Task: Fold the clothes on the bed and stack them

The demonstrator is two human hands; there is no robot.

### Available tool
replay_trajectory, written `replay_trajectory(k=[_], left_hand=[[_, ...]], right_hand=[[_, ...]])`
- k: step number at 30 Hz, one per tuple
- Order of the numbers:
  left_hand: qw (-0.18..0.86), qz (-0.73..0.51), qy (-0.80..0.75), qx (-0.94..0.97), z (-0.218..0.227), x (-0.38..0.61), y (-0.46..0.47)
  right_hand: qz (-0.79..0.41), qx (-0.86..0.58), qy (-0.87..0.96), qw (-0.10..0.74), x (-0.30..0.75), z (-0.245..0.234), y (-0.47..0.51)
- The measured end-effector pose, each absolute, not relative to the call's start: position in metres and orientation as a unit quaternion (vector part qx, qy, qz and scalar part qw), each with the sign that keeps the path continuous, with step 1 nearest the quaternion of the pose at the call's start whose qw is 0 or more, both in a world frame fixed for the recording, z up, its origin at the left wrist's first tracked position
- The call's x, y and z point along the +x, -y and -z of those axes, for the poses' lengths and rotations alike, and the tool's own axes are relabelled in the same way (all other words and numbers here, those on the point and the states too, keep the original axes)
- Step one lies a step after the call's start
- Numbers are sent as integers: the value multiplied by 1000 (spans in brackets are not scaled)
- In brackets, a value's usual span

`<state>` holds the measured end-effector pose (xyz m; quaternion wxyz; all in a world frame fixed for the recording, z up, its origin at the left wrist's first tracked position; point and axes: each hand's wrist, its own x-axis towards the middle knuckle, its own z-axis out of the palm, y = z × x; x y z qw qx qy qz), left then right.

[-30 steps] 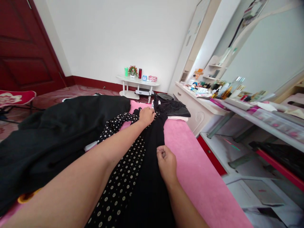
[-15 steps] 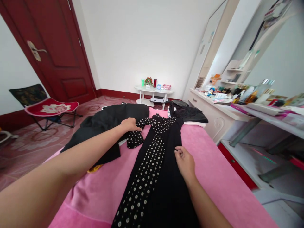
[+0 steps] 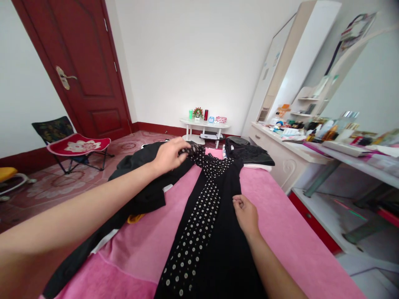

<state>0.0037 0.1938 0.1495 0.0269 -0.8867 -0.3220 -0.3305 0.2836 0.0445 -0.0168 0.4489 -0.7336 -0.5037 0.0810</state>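
Observation:
A long black dress (image 3: 226, 232) with a white-patterned front panel lies lengthwise on the pink bedspread (image 3: 289, 241). My left hand (image 3: 171, 155) is closed on the dotted sleeve (image 3: 195, 153) and holds it raised off the bed at the far left of the bodice. Along the dress's right edge, my right hand (image 3: 246, 212) pinches the black fabric near the waist. Other black clothing (image 3: 146, 178) spreads on the bed to the left, partly behind my left arm.
Folded dark clothes (image 3: 249, 151) are stacked at the bed's far right corner. A dressing table (image 3: 271, 141) crowded with bottles stands on the right. Beyond the bed is a small white table (image 3: 204, 123); a red-seated folding chair (image 3: 79, 144) stands left near the door (image 3: 81, 70).
My left hand has lifted the sleeve up from the bed and moved slightly farther away. The right hand keeps its place on the dress edge. The view has shifted a little left.

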Motion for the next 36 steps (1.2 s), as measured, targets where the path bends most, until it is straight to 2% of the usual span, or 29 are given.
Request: replay_trajectory(k=[3, 5, 12, 19, 22, 26, 29, 31, 33, 34, 36], left_hand=[[4, 118, 76, -990, -131, -4, -138], [-41, 48, 56, -996, -110, -10, -113], [-148, 126, 381, -904, -61, -31, -123], [-366, 63, 444, -815, -53, -38, -132], [-447, 112, 506, -729, -64, -40, -144], [-454, 301, 578, -608, -96, -43, -174], [-399, 506, 505, -574, -139, -37, -174], [-365, 566, 424, -606, -171, -29, -150], [-383, 505, 359, -685, -195, -19, -109], [-419, 426, 320, -735, -202, -14, -86], [-512, 194, 216, -808, -200, -5, -47]], right_hand=[[-81, -736, 503, 445, 284, 17, -44], [-77, -737, 503, 445, 284, 17, -44], [-81, -737, 502, 446, 283, 17, -42], [-77, -732, 504, 453, 284, 18, -44], [-78, -726, 508, 457, 285, 19, -44], [-74, -727, 510, 453, 285, 19, -44], [-71, -727, 510, 455, 284, 19, -43], [-70, -724, 510, 459, 284, 19, -43], [-72, -723, 507, 464, 284, 19, -42], [-75, -722, 506, 466, 284, 19, -42], [-84, -719, 506, 469, 285, 20, -42]])
